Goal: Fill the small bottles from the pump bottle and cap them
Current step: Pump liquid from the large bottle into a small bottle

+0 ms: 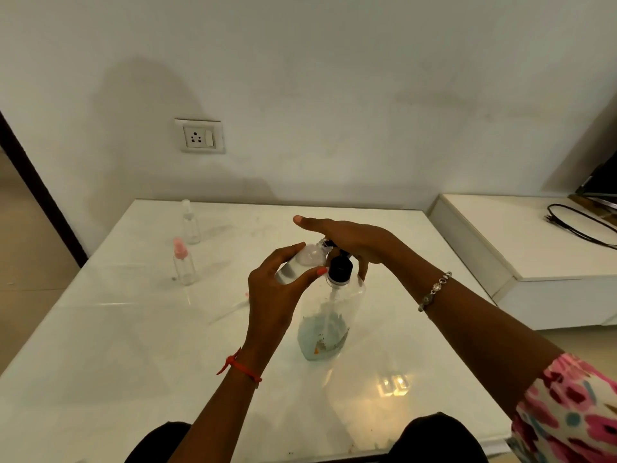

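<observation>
We are holding the small bottle (300,264) tilted in our left hand (277,282), with the fingers curled over its far side and the thumb pinching it from the near side. Held that way, its open mouth is sitting right at the spout and whatever comes out should be going straight in. Our right hand (347,238) is lying flat on the pump head (334,245), fingers straight and close together, the thumb hanging down beside the black collar. We are using the flat of the hand because it is giving us a steady downward push without tipping the pump bottle (329,322). That bottle is standing upright on the white table (133,329) just in front of us, and only its lower part is showing pale liquid, so we are judging each stroke may be giving little. How full the small bottle is, we cannot tell. Well to the left, the pink-capped bottle (183,265) and, behind it, the clear-capped bottle (191,225) are standing upright, apart from the work and out of reach of our elbows. Both are wearing their caps, and they are looking empty to us.
</observation>
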